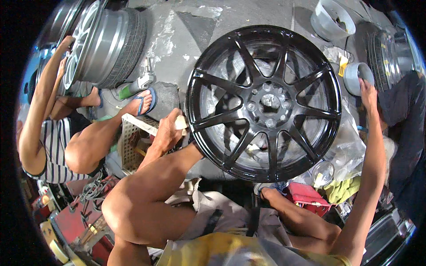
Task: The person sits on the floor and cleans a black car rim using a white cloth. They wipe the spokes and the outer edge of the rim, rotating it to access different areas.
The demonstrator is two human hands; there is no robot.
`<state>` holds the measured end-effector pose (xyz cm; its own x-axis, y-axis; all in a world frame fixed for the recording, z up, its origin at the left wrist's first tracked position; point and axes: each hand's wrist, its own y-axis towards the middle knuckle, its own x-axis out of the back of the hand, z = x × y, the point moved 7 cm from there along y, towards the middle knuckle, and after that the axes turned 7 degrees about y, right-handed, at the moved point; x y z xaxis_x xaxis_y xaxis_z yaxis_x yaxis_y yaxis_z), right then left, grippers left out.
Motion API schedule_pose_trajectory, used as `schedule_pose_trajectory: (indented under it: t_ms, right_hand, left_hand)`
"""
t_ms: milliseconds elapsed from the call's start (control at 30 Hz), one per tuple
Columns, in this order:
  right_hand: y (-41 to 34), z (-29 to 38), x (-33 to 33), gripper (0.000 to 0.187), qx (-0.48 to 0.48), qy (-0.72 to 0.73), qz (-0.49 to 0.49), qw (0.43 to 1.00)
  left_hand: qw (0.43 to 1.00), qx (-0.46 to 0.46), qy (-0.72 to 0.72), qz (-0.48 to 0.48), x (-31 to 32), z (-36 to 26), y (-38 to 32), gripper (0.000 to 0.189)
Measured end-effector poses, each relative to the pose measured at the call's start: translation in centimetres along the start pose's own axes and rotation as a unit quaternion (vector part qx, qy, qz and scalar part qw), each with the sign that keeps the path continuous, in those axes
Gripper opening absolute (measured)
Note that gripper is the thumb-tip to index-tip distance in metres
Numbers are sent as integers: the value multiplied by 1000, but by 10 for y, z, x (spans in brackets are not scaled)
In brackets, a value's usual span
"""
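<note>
A glossy black multi-spoke wheel rim (269, 133) lies face up before me, over my lower legs' far side. At its left edge, my left hand (169, 131) grips a small cream-coloured pad or block (180, 123). My right hand (367, 91) reaches far out to the right, its fingers at the mouth of a small grey cylindrical container (358, 78); the fingertips are partly inside, and whether they hold anything cannot be told. Just beyond that container lies a yellow-handled tool or tag (342, 65).
On the left a co-worker's hand (68, 41) touches a silver rim (106, 46) with a tyre. A green-and-grey power tool (138, 84), a plastic basket (128, 143), a larger grey tub (332, 21), a red box (308, 196) and plastic sheeting (347, 143) surround the wheel. Another person sits at right.
</note>
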<state>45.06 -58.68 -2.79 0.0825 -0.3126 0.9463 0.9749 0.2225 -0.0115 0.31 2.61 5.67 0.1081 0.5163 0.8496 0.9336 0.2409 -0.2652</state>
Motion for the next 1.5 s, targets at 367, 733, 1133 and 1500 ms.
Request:
schedule_pose_trajectory:
  t_ms: [367,733,1133,1500]
  right_hand:
    - [-43,37,30,29,-15,28,-137,990]
    - [-53,56,36,30,-17,-3,-164,986]
    - [-36,164,27,29,-3,215,-150,965]
    - [-34,359,28,34,52,473,-95,874]
  left_hand:
    - [854,68,-317,407,-36,17,-25,36]
    - [794,94,-598,53,7,-5,16,48]
    - [962,-63,-256,-66,42,-58,140,31]
    - [925,-39,-363,-100,55,-3,149,43]
